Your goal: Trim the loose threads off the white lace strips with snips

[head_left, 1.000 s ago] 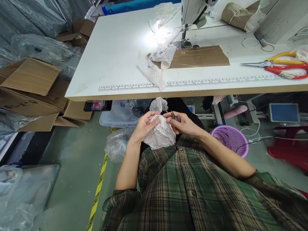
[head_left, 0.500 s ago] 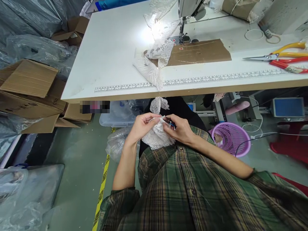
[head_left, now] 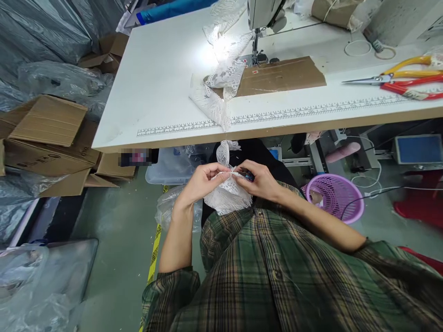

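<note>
Below the table's front edge, a gathered piece of white lace (head_left: 228, 198) hangs over my lap. My left hand (head_left: 209, 180) pinches its upper edge between thumb and fingers. Close beside it, my right hand (head_left: 258, 180) is closed on the same edge, thumb against forefinger. Small dark thread snips (head_left: 248, 176) with a bit of blue sit inside the right hand, mostly hidden by the fingers. More white lace (head_left: 211, 103) runs from the tabletop down over the edge towards my hands.
The sewing machine (head_left: 258, 27) stands at the back of the white table (head_left: 155, 78). A cardboard strip (head_left: 280, 76) and yellow- and red-handled scissors (head_left: 391, 79) lie on top. A purple basket (head_left: 356, 207) is on the floor at right, with cardboard boxes (head_left: 48, 120) at left.
The right fingers have moved in onto the lace edge, and the snips' dark blades, visible before, are now largely covered. The whole view has shifted slightly.
</note>
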{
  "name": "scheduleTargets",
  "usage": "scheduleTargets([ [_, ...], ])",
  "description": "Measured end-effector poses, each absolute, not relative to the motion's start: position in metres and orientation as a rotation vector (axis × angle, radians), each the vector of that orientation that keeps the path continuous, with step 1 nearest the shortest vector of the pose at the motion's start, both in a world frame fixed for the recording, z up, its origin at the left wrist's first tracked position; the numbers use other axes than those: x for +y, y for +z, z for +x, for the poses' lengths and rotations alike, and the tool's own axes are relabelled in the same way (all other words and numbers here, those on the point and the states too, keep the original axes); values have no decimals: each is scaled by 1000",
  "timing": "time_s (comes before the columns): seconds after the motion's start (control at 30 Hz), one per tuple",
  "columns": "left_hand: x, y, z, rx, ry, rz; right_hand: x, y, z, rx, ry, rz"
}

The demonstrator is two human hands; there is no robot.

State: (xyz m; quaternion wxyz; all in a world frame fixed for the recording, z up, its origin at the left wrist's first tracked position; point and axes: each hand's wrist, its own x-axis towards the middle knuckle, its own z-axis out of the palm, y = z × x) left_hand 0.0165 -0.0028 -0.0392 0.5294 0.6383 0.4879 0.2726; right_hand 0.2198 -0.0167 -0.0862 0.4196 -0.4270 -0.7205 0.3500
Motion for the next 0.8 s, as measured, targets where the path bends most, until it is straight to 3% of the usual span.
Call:
scheduleTargets([
  [0.17,2,-44,11,1162,727,1625,-16,-84,223,-1735,1119,-1046],
  [0.4,-2,-45,21,1240,771,1422,-25,-88,214,-1121,1568,-1172],
  [0.8,-12,-64,24,1192,806,1137,-33,-91,220,-1089,1702,-1152],
])
